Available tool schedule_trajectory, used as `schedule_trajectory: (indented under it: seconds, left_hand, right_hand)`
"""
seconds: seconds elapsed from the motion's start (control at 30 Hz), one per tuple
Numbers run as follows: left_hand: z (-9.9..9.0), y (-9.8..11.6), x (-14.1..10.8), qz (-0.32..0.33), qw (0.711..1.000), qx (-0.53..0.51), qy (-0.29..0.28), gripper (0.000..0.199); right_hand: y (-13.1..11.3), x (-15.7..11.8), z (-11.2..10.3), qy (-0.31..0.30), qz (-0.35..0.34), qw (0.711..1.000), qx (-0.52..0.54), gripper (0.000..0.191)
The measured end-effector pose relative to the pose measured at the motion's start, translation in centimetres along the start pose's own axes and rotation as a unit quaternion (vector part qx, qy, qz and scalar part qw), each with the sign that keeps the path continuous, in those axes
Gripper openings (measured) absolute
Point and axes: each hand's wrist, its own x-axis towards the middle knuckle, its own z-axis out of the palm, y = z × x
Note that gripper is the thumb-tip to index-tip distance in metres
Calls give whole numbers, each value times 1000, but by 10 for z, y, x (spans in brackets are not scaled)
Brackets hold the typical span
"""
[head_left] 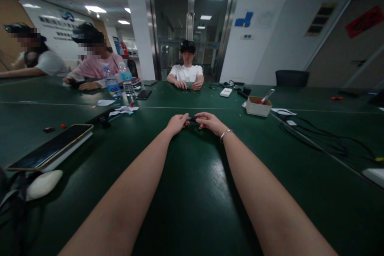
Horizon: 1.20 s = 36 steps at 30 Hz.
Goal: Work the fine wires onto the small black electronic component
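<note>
Both my arms reach forward over the dark green table (192,192). Between my fingertips is a small, slim black object (192,119), lying roughly level just above the tabletop. Its kind is too small and dark to make out. My left hand (177,124) is closed, pinching the object's left end between thumb and fingers. At the other end, my right hand (211,123) grips it with bent fingers, and a silver bracelet (225,135) circles that wrist. The fingers hide part of the object.
A phone on a white box (54,148) lies at left, beside a white rounded thing (44,184). Water bottles (112,83) stand farther back. At right are a small carton (258,107) holding a pen and black cables (318,132). Several people sit around the table.
</note>
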Motion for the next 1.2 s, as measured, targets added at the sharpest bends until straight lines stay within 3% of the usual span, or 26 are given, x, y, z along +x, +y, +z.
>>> schedule_trajectory:
  seconds: [0.6, 0.93, 1.2]
  left_hand:
    - [-3, 4, -4, -5, 996, 90, 1, 52]
    - [-1, -1, 0, 4, 999, -33, -8, 33]
    - [-2, 6, -6, 26, 997, -75, -19, 18]
  right_hand:
    - [1, 2, -1, 8, 12, 1000, -6, 19]
    - [3, 3, -2, 18, 6, 1000, 5, 17]
    - [1, 0, 0, 33, 7, 999, 34, 10]
